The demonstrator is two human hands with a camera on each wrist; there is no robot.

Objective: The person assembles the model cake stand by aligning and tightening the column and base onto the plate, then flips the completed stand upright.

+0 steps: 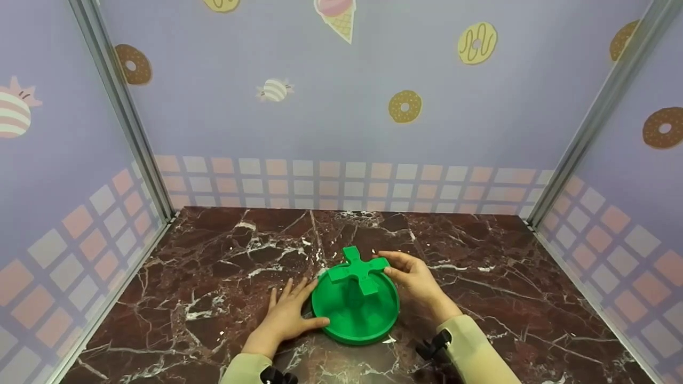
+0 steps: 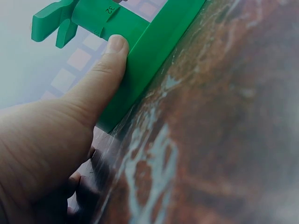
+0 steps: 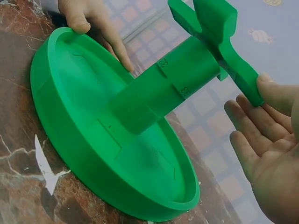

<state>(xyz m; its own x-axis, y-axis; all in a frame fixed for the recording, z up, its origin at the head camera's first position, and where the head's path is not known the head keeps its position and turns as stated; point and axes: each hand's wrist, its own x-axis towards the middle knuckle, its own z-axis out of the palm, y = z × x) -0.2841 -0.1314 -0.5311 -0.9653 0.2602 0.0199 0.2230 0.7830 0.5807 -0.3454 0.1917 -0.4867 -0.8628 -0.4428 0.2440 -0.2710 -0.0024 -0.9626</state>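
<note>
A round green dish point(image 1: 341, 314) with a raised rim lies flat on the table. From its middle rises a green column point(image 3: 163, 84), marked 32 and 33 in the right wrist view, topped by a four-armed green cross piece point(image 1: 362, 271). My left hand point(image 1: 288, 317) rests against the dish's left side, fingers spread and fairly straight, with the thumb on the rim, also seen in the left wrist view, where the hand point(image 2: 51, 135) is large. My right hand point(image 1: 419, 280) pinches the end of the cross's right arm between thumb and index finger; its other fingers point(image 3: 252, 121) are loosely bent below.
The dark red marbled table point(image 1: 213, 272) has white veins. Lilac walls point(image 1: 341, 128) with sweets and checks stand behind and at both sides, joined by metal corner posts point(image 1: 114, 90). Black straps point(image 1: 433, 344) sit at both sleeve cuffs.
</note>
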